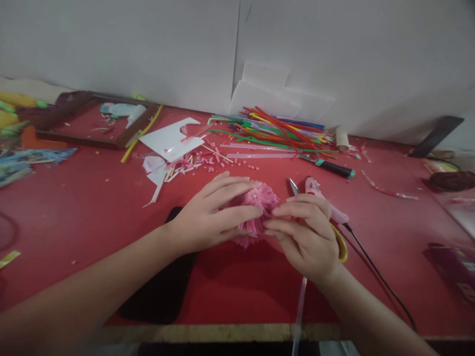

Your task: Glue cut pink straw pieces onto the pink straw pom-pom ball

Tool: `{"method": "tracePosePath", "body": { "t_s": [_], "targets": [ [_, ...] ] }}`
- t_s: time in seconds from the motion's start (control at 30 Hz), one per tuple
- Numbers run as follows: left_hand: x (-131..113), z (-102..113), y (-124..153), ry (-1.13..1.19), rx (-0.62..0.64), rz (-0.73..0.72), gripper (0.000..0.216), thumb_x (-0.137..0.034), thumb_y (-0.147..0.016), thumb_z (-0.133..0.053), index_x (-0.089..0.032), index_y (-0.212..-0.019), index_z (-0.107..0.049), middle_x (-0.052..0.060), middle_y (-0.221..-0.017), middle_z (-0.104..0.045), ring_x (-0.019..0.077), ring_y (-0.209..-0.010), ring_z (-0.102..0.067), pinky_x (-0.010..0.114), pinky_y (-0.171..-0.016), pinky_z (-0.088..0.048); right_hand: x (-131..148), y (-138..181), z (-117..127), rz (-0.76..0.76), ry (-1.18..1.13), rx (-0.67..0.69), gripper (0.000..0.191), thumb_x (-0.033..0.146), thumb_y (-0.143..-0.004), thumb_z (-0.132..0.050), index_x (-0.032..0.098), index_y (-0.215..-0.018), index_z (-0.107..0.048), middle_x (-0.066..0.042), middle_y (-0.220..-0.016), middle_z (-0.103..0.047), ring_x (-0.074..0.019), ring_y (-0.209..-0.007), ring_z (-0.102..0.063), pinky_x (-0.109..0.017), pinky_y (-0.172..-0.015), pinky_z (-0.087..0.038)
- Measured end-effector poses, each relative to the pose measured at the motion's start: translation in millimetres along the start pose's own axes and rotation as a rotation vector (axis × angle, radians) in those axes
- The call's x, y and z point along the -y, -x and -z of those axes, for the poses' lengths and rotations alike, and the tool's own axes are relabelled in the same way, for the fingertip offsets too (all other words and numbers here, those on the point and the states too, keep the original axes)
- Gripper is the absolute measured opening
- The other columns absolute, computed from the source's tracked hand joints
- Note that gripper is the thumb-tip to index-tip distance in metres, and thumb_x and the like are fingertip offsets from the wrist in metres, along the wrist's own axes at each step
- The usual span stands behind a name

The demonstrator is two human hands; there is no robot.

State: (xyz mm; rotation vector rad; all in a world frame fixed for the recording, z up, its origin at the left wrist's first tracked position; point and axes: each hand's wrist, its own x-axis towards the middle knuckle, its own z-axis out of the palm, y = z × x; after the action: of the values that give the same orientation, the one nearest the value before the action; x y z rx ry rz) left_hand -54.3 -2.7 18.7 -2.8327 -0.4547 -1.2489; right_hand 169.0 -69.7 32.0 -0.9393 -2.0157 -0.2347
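Note:
A pink fringed flower (261, 197) with a small pale centre is between my two hands, above the red table. My left hand (215, 210) is curled round its left side, fingers laid over the petals. At its right edge, the fingertips of my right hand (309, 232) pinch the fringe. A thin clear strip (300, 311) hangs below my right hand; where its upper end goes is hidden. Behind that hand lie a pink glue gun (337, 211) with a black cord and scissors with a yellow handle (340, 244), partly covered.
A black phone-like slab (159, 291) lies under my left forearm. Farther back are colourful pipe cleaners (274, 129), a black-handled cutter (334, 168), white card (170, 141) and pink scraps. A brown frame (81, 141) sits at back left, a dark red box (452, 269) at right.

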Motion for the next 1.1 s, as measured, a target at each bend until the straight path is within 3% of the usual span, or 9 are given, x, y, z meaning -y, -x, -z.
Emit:
{"method": "tracePosePath", "body": {
  "t_s": [0.2,0.33,0.47,0.67,0.8,1.1],
  "targets": [
    [-2,0,-2,0.045,-0.017,0.003,0.023,-0.037,-0.093,-0.061,-0.023,-0.111,-0.061,0.016,-0.128,-0.062,0.0275,-0.126,-0.058,0.049,-0.105,-0.051,4,-2,0,-0.028,-0.002,0.007,0.009,0.02,-0.091,-0.063,0.026,-0.09,-0.07,-0.002,-0.092,-0.067,-0.0204,-0.095,-0.059,-0.039,-0.087,-0.05],
    [-2,3,-3,0.114,-0.056,0.041,0.023,-0.032,-0.088,-0.069,-0.024,-0.107,-0.061,0.013,-0.121,-0.063,0.0287,-0.128,-0.057,0.051,-0.108,-0.048,-2,0,3,-0.021,-0.046,-0.02,0.01,0.025,-0.093,-0.062,0.024,-0.102,-0.066,-0.004,-0.099,-0.068,-0.0203,-0.095,-0.061,-0.041,-0.09,-0.049],
    [0,7,-3,0.151,-0.021,0.13,0.044,-0.031,-0.08,-0.072,-0.028,-0.121,-0.055,0.009,-0.115,-0.068,0.0316,-0.129,-0.053,0.057,-0.111,-0.039,-8,2,4,-0.068,-0.042,-0.022,0.018,0.019,-0.089,-0.065,0.023,-0.106,-0.063,-0.004,-0.1,-0.067,-0.02,-0.093,-0.062,-0.043,-0.091,-0.048],
    [0,8,-3,0.311,0.013,0.135,0.077,-0.024,-0.071,-0.068,-0.021,-0.142,-0.039,0.014,-0.134,-0.06,0.0305,-0.119,-0.052,0.053,-0.104,-0.041,-3,3,2,-0.052,-0.054,-0.014,0.014,0.017,-0.085,-0.069,0.022,-0.098,-0.066,-0.004,-0.101,-0.067,-0.0203,-0.094,-0.061,-0.043,-0.091,-0.048],
    [-3,6,-4,0.321,-0.004,0.155,0.074,-0.034,-0.074,-0.074,-0.018,-0.139,-0.043,0.016,-0.133,-0.061,0.0312,-0.121,-0.054,0.051,-0.107,-0.038,0,3,2,-0.051,-0.046,-0.006,0.014,0.015,-0.086,-0.067,0.025,-0.096,-0.068,-0.003,-0.102,-0.065,-0.0198,-0.094,-0.06,-0.043,-0.09,-0.048],
    [-4,7,-2,0.304,0.037,0.175,0.068,-0.029,-0.079,-0.072,-0.019,-0.139,-0.041,0.018,-0.136,-0.061,0.03,-0.125,-0.058,0.055,-0.112,-0.033,-1,7,2,-0.042,-0.041,0.028,0.019,0.009,-0.087,-0.06,0.024,-0.097,-0.069,-0.004,-0.105,-0.065,-0.0204,-0.101,-0.056,-0.043,-0.093,-0.047]
  ]
}}
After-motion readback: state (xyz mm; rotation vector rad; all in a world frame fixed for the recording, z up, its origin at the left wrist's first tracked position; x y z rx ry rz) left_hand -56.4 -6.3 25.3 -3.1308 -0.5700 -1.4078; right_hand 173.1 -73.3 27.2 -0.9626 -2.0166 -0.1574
